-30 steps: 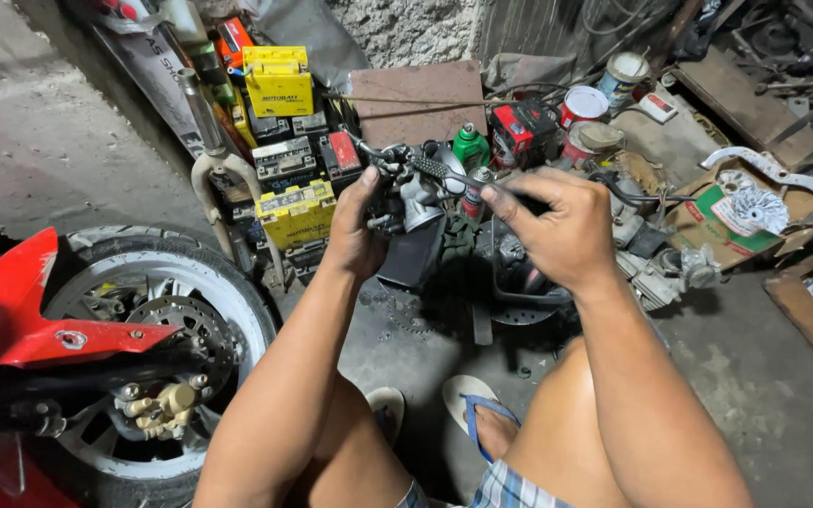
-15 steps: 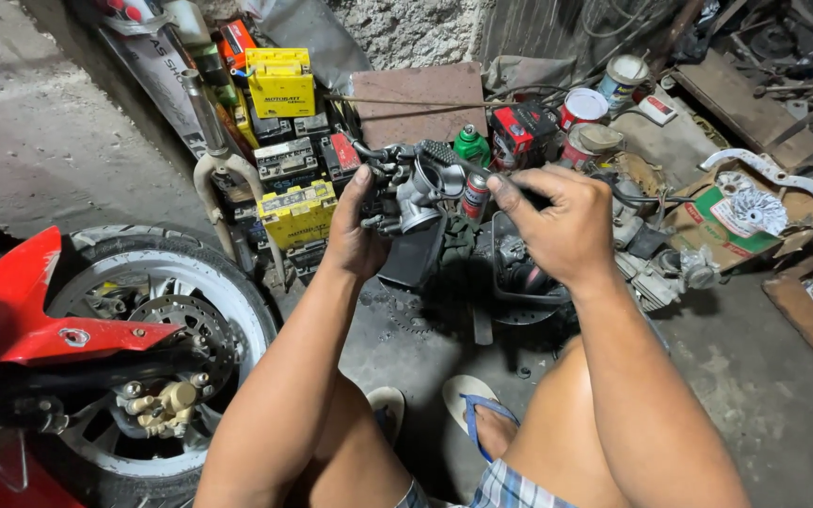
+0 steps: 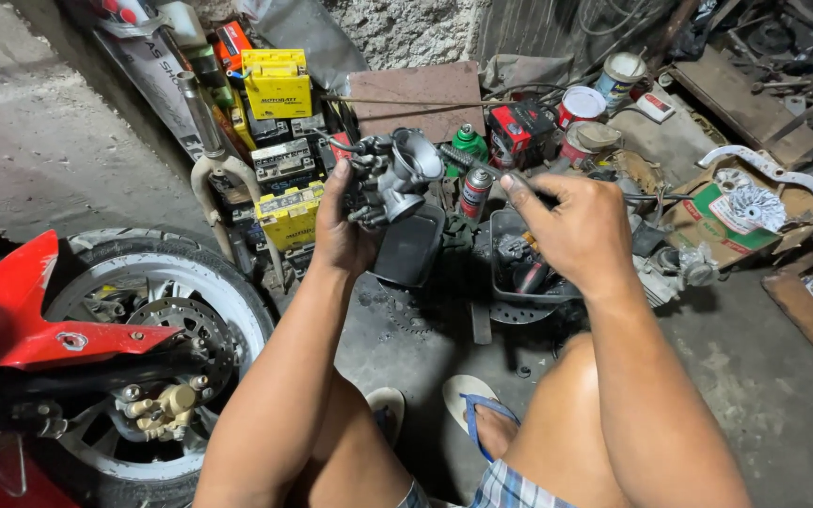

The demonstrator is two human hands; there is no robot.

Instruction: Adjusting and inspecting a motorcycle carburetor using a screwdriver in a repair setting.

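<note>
Left hand point(image 3: 342, 235) grips carburetor point(image 3: 390, 179); right hand point(image 3: 578, 230) pinches screwdriver point(image 3: 468, 162).

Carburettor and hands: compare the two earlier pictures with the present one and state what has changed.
The left hand has turned the carburettor so its round mouth faces more towards the right hand. That hand's tool stays pointed at it. Both grips are unchanged, and the motorcycle wheel and yellow batteries have not moved.
</note>
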